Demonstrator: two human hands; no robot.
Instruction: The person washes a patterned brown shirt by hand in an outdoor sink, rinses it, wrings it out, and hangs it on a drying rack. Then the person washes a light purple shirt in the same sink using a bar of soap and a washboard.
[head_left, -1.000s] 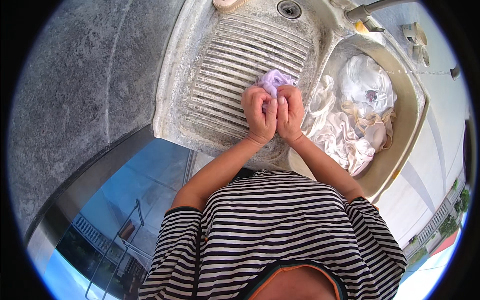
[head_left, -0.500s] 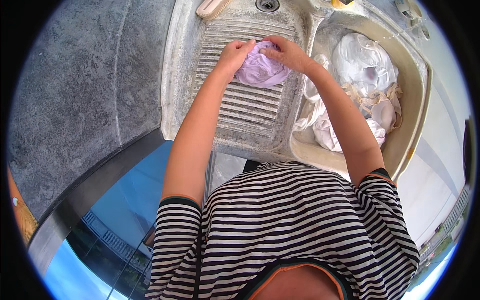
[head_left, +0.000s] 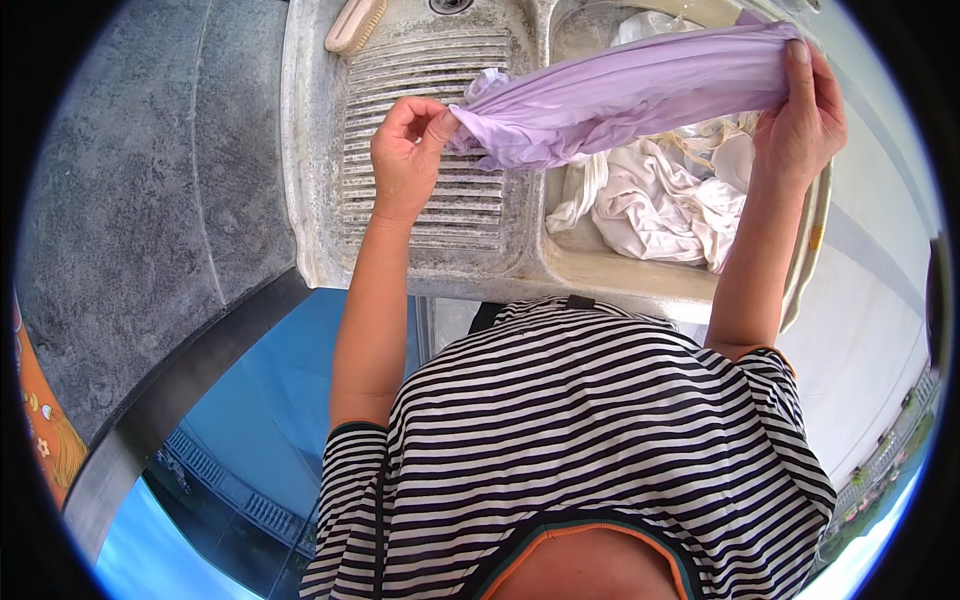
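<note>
The left hand (head_left: pixel 408 160) pinches one end of a lilac cloth (head_left: pixel 620 95) between thumb and fingers. The right hand (head_left: pixel 802 125) grips the opposite end, thumb on the near face. The two hands are set wide apart, the right one higher in the view. The cloth spans the gap between them, drawn out lengthwise, its upper edge nearly straight and its lower edge bunched in folds toward the left end.

The left end of the cloth is over the ribbed washboard (head_left: pixel 420 225); the remainder extends across the divider and over the basin (head_left: pixel 600 268) on the right. White garments (head_left: pixel 665 200) lie in a crumpled heap in this basin, partly covered from view by the cloth. Beige straps (head_left: pixel 705 143) lie among them.

A brush (head_left: pixel 355 25) rests at the upper left of the washboard. A drain (head_left: pixel 450 4) is located beyond the ribs. A dark grey counter (head_left: pixel 120 180) adjoins the sink's left side.
</note>
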